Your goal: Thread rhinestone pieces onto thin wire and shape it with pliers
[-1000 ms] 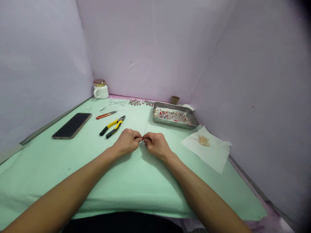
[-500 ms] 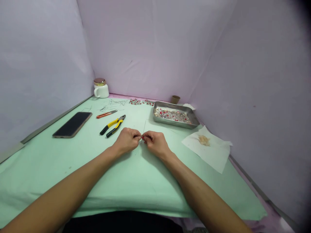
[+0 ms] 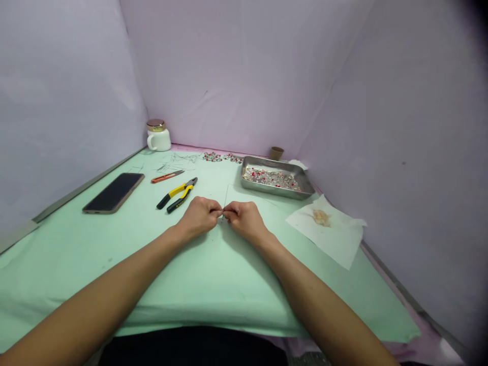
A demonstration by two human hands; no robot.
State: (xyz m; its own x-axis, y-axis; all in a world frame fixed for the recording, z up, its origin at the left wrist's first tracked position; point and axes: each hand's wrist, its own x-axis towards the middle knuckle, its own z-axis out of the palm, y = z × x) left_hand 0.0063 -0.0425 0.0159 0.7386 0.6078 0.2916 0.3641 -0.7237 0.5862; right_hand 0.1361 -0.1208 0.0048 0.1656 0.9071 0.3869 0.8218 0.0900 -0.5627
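My left hand and my right hand meet over the middle of the green cloth, fingertips almost touching. Both are closed in a pinch on a thin wire, whose free end sticks up and away from me. Tiny beads show just below the fingertips; how they sit on the wire is too small to make out. To the left of my left hand lie yellow-and-black pliers. Beyond my right hand stands a metal tray holding loose red, clear and gold beads.
On the left are a phone, an orange cutter and a lidded white mug. Cut wires and beaded pieces lie at the back. A brown cup stands behind the tray; white paper bears a tan clump.
The red bead that showed between my fingertips is now hidden. My fingers have shifted slightly around the wire, and the whole view has tilted a little.
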